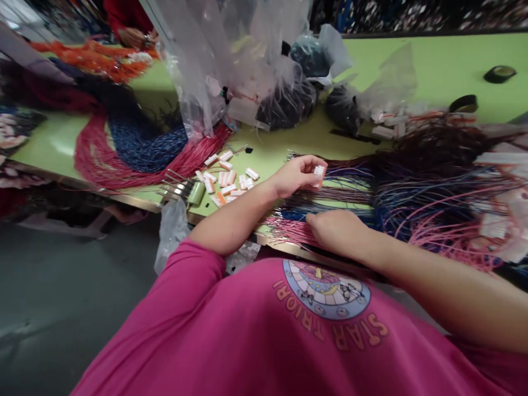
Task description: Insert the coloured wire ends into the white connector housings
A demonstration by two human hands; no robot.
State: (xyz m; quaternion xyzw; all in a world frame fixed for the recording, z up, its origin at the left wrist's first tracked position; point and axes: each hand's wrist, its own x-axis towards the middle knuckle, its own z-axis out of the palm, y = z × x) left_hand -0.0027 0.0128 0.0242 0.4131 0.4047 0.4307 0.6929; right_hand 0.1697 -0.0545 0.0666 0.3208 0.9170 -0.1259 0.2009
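Observation:
My left hand (pixel 299 175) is closed around a small white connector (pixel 319 172), held just above a row of thin wires. My right hand (pixel 336 230) rests curled on the pink wire ends (pixel 284 226) at the table's near edge; what its fingers pinch is hidden. Blue, pink and dark wires (pixel 412 192) fan out to the right of both hands. A scatter of several white and orange connectors (pixel 225 179) lies left of my left hand.
Red (pixel 99 159) and blue wire bundles (pixel 144 140) coil at the left. Clear plastic bags (pixel 256 71) of dark parts stand at the back. Tape rolls (pixel 499 73) lie far right on the green table (pixel 433 66). Another person's hand (pixel 132 37) works at the far left.

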